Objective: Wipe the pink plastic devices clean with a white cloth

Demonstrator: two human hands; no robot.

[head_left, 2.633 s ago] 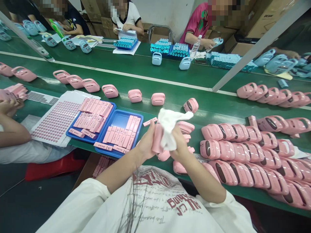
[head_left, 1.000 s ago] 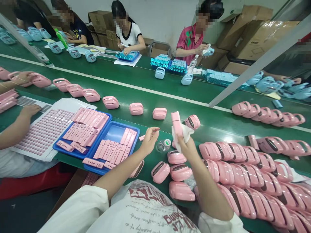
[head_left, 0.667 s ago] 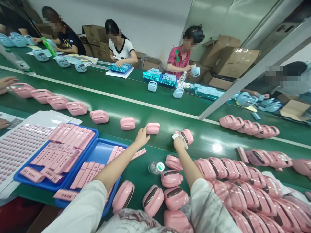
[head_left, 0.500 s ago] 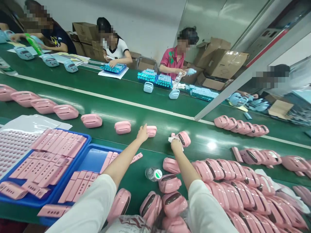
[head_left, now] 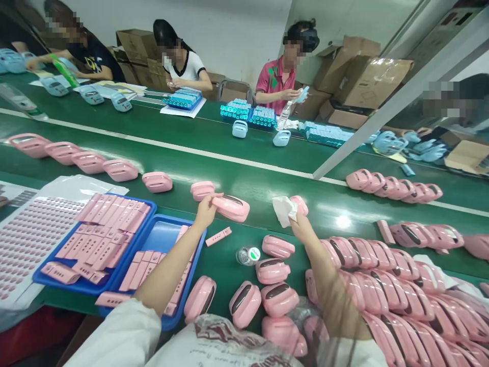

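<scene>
Pink casing [head_left: 231,208] hangs above the green belt [head_left: 260,186], pinched in the left hand [head_left: 206,211]. Right hand [head_left: 300,227], half hidden, clutches a white cloth [head_left: 283,210] against another pink piece [head_left: 301,204].

The white cloth [head_left: 283,210] hides most of the pink case [head_left: 301,203] behind it. The sticker sheet [head_left: 23,232] runs off the left edge.

White wall [head_left: 244,30] standing behind; brown cardboard boxes [head_left: 367,76] stacking along it; ceiling light glaring off green counter [head_left: 214,137].
</scene>
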